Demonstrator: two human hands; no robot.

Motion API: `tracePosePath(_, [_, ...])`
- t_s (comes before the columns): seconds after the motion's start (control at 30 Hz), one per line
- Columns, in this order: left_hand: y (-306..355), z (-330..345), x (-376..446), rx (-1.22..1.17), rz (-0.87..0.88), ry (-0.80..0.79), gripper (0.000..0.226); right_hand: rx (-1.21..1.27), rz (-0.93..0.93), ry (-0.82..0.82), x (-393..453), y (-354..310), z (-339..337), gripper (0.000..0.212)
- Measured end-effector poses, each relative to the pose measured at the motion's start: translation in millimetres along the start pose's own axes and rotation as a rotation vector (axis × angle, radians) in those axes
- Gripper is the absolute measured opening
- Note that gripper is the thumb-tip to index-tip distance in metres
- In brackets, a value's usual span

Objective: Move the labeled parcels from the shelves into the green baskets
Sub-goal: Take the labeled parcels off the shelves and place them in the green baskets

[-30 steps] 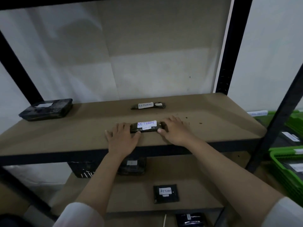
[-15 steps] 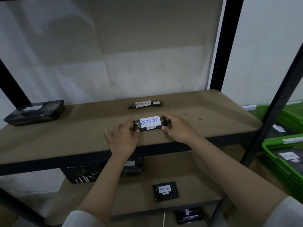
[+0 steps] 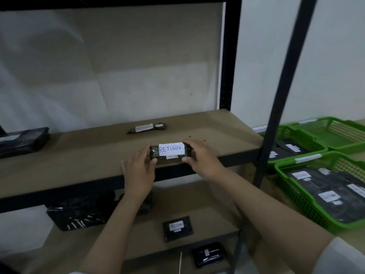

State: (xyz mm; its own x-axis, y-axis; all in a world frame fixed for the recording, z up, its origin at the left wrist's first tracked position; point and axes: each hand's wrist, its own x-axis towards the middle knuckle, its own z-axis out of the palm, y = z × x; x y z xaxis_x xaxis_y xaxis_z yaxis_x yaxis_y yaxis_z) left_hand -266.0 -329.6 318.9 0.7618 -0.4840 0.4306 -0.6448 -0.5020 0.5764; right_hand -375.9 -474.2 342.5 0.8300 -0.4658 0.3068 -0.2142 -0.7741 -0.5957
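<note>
A: Where is the parcel [image 3: 170,151] with the RETURN label?

B: Between both hands, over the front part of the upper shelf [image 3: 79,161], its white label turned up toward the camera. I cannot tell whether its lower edge touches the board.

A: How do the hands have it?

B: The left hand [image 3: 138,171] pinches the left end, thumb at the lower corner and fingers curled round the top. The right hand [image 3: 199,157] grips the right end the same way, thumb below, fingers over the top edge.

A: Other parcels?

B: A thin labeled one [image 3: 147,128] lies farther back on the same shelf, and a thicker dark one [image 3: 21,141] sits at the far left. On the lower shelf [image 3: 213,212] there is a small square parcel [image 3: 177,228], a bulky black one [image 3: 79,214] to the left, and another [image 3: 209,254] below (its label is too blurred to read).

A: And the baskets?

B: To the right of the rack, three green baskets: the near basket [image 3: 284,186] is full of dark labeled parcels, the middle basket [image 3: 292,131] holds some, and the far basket [image 3: 335,125] shows only its green floor.
</note>
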Motion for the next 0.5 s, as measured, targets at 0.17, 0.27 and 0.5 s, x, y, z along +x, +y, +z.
tracePosePath(0.17, [58.4, 23.5, -37.2, -0.018, 0.05, 0.015, 0.05, -0.013, -0.016, 0.053, -45.0, 35.7, -47.1, 0.055])
tracePosePath(0.27, [97.7, 44.0, -62.5, -0.036, 0.065, 0.018, 0.05, -0.047, -0.014, 0.053, -76.0, 62.6, -81.1, 0.055])
tracePosePath(0.5, [183.6, 87.8, -107.1, -0.118, 0.114, -0.014, 0.05, -0.025, 0.035, 0.096, -135.9, 121.2, -148.6, 0.054])
